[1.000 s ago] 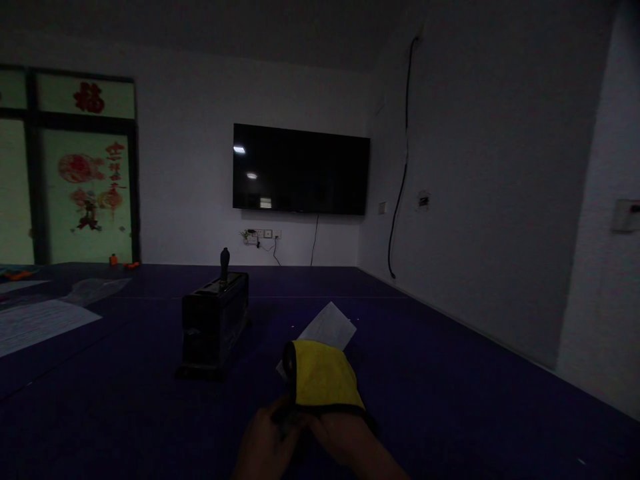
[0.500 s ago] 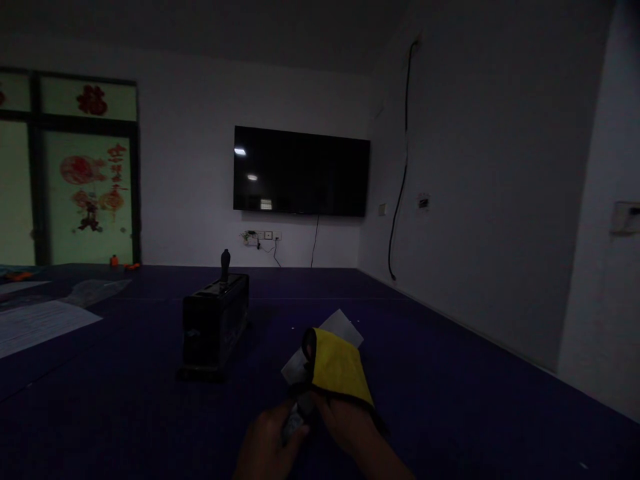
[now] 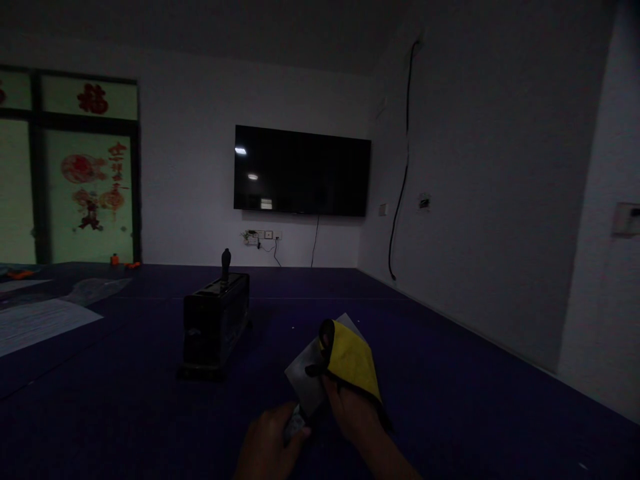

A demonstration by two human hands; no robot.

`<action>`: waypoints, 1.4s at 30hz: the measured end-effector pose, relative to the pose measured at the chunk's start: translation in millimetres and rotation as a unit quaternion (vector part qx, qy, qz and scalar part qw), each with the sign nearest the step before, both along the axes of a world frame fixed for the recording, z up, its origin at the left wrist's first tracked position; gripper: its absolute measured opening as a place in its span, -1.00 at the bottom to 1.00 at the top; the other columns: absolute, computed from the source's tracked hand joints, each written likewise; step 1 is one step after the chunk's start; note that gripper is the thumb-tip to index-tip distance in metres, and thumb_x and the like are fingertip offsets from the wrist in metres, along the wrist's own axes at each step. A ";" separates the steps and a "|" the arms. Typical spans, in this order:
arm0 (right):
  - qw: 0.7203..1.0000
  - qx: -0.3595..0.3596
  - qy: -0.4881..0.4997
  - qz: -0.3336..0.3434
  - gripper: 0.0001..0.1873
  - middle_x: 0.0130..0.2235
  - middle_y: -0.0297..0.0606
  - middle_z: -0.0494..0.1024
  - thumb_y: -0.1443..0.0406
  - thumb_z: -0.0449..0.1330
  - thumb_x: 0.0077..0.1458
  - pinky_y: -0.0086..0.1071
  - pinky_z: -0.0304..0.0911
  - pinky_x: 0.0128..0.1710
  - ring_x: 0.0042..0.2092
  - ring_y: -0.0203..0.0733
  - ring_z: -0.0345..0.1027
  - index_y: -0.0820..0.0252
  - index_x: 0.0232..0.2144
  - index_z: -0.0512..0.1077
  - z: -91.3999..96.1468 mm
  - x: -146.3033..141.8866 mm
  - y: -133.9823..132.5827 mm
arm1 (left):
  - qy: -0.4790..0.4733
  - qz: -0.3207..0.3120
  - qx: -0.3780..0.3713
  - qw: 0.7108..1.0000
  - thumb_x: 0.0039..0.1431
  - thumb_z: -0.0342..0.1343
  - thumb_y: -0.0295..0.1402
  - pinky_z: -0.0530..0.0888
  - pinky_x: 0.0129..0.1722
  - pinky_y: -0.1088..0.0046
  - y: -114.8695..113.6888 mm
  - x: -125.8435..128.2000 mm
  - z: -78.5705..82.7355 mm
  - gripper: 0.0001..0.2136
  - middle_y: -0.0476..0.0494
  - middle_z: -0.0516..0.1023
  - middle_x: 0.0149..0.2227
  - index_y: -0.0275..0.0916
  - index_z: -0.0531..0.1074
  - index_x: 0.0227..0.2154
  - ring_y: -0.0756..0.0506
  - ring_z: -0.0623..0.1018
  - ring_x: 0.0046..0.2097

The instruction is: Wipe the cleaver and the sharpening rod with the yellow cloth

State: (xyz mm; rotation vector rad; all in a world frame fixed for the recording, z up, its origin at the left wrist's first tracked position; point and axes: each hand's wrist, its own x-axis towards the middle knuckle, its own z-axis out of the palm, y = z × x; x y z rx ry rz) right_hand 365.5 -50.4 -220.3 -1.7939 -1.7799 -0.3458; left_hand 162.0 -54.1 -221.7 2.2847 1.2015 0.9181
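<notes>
My left hand is closed round the patterned handle of a cleaver, low in the middle of the head view. Its broad grey blade points away and to the right. In my right hand is a yellow cloth with black edging, folded over the fingers and pressed against the blade. The cloth covers part of the blade and most of those fingertips. To the left stands a black knife block, with one dark handle sticking up from its top.
The dark purple tabletop stretches to the far wall. Printed paper and clear plastic wrapping lie at the left. Small orange items sit at the back left. A television hangs on the wall.
My right hand and the cloth have slid a little to the right and away along the blade, baring more of it near the handle. My left hand stays nearly still.
</notes>
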 end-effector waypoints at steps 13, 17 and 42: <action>0.994 -0.046 0.028 -0.095 -0.35 0.13 -0.01 0.33 0.02 -0.23 0.22 -0.05 -0.17 0.24 0.24 0.10 0.02 0.33 0.09 0.32 29.5 -9.3 -10.7 | -0.002 -0.026 0.000 1.000 0.09 0.04 -0.17 0.40 -0.29 0.50 -0.7 -1.0 1.8 -0.67 -0.15 0.59 -0.29 -0.18 0.49 -0.14 -0.12 0.54 -0.25; 0.995 -0.029 0.045 -0.085 -0.32 0.12 -0.05 0.35 0.00 -0.29 0.23 -0.07 -0.11 0.22 0.22 0.05 0.05 0.29 0.09 0.32 27.3 -7.2 -10.1 | -0.014 -0.036 -0.002 0.999 0.08 0.04 -0.16 0.41 -0.26 0.50 -0.4 -1.7 2.3 -0.65 -0.17 0.59 -0.23 -0.18 0.49 -0.12 -0.13 0.54 -0.21; 0.991 -0.020 0.069 -0.113 -0.23 -0.01 0.09 0.46 -0.04 -0.37 0.22 -0.07 0.03 0.15 0.13 0.10 0.22 0.37 0.04 0.37 30.4 -4.4 -11.2 | 0.008 -0.005 -0.020 1.000 0.07 0.07 -0.20 0.36 -0.10 0.37 -3.6 -1.4 3.3 -0.64 -0.21 0.56 -0.10 -0.18 0.48 -0.09 -0.21 0.50 -0.07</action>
